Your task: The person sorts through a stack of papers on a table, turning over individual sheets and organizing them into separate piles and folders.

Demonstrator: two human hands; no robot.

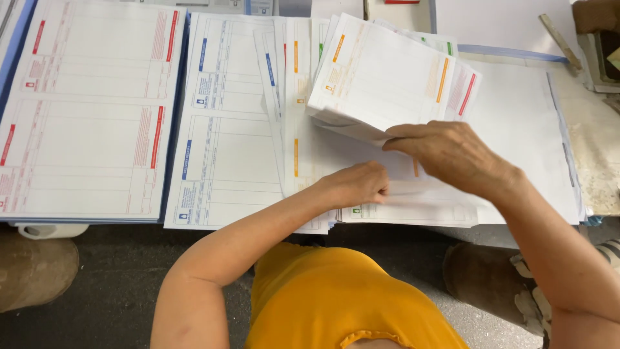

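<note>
Spreading across the worktop point(581, 139) from nine to three o'clock lie big printed sheets: a red-marked stack point(87, 110) at nine, a blue-marked stack point(223, 123) beside it, then a fanned pile of orange-marked forms point(303, 116) at twelve. Above that pile my right hand point(452, 155) lifts a thick bundle of forms point(381, 77), fingers closed on its near edge, at one o'clock. My left hand point(355, 184), at the centre, rests curled on the flat sheets point(413, 210) below, fingers pinched at a paper edge.
</note>
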